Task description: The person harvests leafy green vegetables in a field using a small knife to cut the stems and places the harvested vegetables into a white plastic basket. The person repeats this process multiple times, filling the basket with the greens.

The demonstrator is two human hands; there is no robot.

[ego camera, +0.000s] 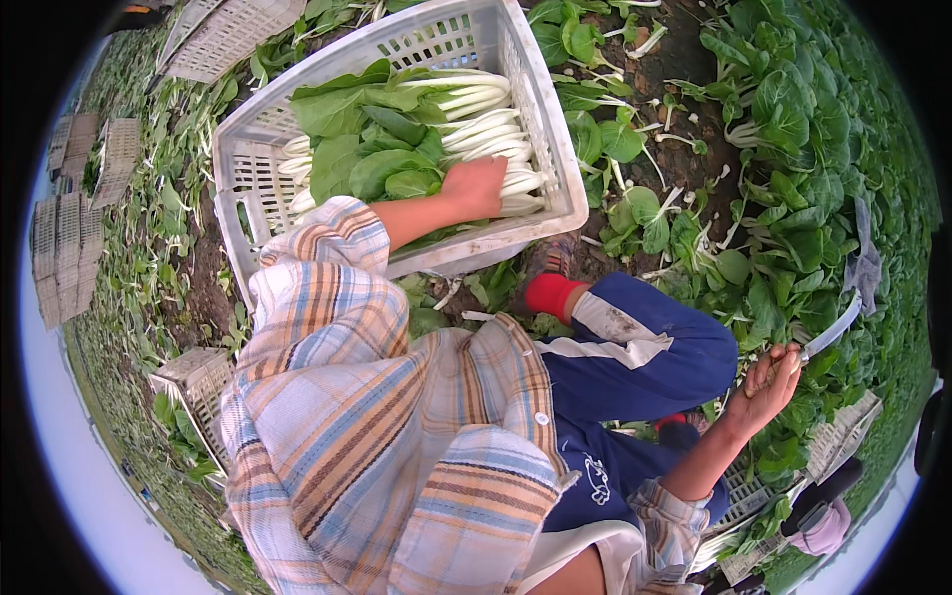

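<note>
My left hand (476, 186) reaches into a white plastic crate (554, 111) and rests on the white stalks of leafy greens, which look like bok choy (487, 134). Its fingertips are hidden, so whether they grip a stalk cannot be told. The greens lie in rows, with stalks at both sides and leaves in the middle. Out to the right, beyond my bent knee, my right hand (770, 383) is closed around the handle of a knife with a curved blade (834, 327). The blade points up and right, over the growing greens (799, 149).
Cut leaves and small plants (639, 216) litter the soil between the crate and the standing crop. Other crates stand at the upper left (234, 33), far left (67, 253), lower left (197, 379) and lower right (844, 439). A person in pink (822, 528) is partly visible at lower right.
</note>
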